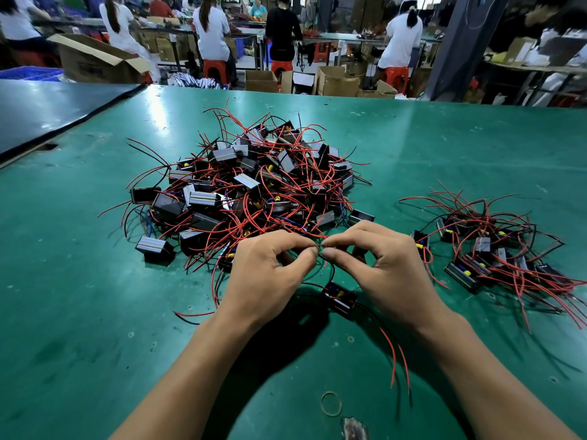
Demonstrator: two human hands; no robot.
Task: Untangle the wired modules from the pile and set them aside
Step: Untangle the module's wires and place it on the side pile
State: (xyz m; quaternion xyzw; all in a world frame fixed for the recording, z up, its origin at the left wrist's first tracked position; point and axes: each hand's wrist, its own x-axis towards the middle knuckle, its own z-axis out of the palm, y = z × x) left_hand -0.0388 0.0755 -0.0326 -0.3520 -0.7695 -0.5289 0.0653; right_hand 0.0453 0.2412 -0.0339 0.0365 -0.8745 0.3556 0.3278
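You had both hands over the green table [95, 281], just in front of the big pile [251, 185] of black modules and red wires; your left hand [266, 274] had thumb and forefinger pinched together on a thin wire end, the other fingers curled loosely under the palm; your right hand [384, 268] mirrored it, thumb and forefinger nipped on the wire beside the left pinch, so the two sets of fingertips met or nearly met. From that pinch a dark wire [332, 271] dropped to one module [340, 298], which sat below and between your wrists, apart from the pile; whether it lay on the table or hung just off it, I could not tell; its red leads [394, 354] trailed toward you across the table. Well to your right lay the smaller set-aside group [495, 252] of modules, wires fanned outward. A rubber band [331, 403] lay on the table near your forearms; a dark panel [47, 106] lay at the far left; beyond the table, people sat on red stools [214, 69] at other benches.
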